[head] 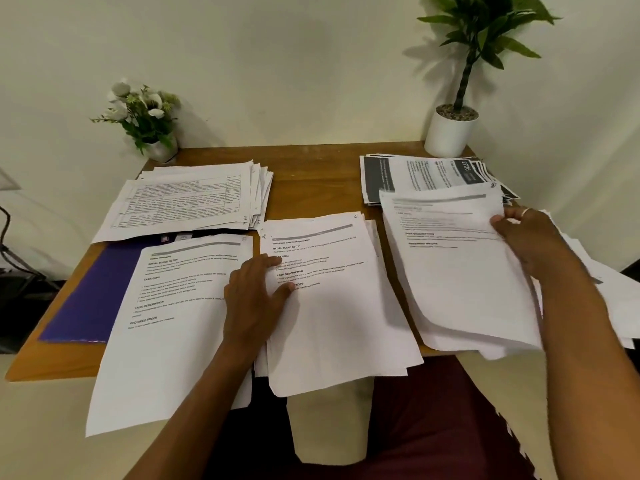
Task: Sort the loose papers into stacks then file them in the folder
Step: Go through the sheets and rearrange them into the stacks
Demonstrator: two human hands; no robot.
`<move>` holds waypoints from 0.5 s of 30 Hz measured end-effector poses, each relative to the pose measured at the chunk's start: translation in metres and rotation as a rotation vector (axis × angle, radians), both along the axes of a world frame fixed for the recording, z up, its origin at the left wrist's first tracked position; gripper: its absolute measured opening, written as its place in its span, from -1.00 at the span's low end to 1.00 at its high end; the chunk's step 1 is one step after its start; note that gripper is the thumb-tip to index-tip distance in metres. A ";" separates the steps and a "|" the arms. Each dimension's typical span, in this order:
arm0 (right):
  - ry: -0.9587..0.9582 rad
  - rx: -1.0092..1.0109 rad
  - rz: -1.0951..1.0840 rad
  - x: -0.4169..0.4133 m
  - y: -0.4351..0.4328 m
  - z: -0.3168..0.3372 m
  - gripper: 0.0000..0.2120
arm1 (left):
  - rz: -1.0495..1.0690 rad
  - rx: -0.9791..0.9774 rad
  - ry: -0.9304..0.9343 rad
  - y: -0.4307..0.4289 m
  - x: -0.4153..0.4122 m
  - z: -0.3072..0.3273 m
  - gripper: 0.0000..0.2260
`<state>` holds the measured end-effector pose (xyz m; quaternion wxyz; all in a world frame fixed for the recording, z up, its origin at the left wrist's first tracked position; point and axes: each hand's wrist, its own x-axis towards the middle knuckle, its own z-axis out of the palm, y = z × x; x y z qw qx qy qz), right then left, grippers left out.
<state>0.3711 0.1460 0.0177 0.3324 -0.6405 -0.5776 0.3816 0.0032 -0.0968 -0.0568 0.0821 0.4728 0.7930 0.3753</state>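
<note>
Five groups of white printed paper lie on the brown wooden table (311, 157). At 10 o'clock is a fanned stack of table-ruled sheets (187, 199), its long axis running 9 to 3. At 1 o'clock a stack of dark-banded printouts (426, 174) lies the same way, its near edge hidden under the pile in front.

Three nearer piles of grey-barred text pages have long axes running roughly 6 to 12, with headings at the far end: the left sheet (173, 323), the middle stack (332, 317) and the right stack (460, 282). All three overhang the table's near edge.

The flat purple plastic folder (90, 292) lies at 8 o'clock, its long axis tilted 7 to 1. The left sheet covers its right part and the table-ruled stack covers its far end.

The left hand (254, 299) rests flat with fingers straight and spread on the middle stack's left edge. The right hand (530, 237) pinches the right edge of the right stack's top pages, thumb on top, and the pages bow. Their print is too blurred to read.

More loose white sheets (616, 296) lie under the right forearm, cut off by the frame at 3 o'clock.
</note>
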 end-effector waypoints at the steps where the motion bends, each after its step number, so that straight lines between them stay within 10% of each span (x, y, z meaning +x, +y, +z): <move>1: -0.093 0.032 0.008 0.004 0.001 -0.002 -0.93 | 0.001 0.003 -0.007 0.000 0.000 0.000 -0.57; 10: -0.658 0.289 -0.161 -0.027 -0.015 -0.042 -0.58 | 0.013 0.011 -0.029 0.000 0.001 0.000 -0.56; 15: -0.569 0.441 0.145 -0.081 -0.046 -0.053 -0.51 | 0.017 0.021 -0.032 0.000 0.000 0.001 -0.57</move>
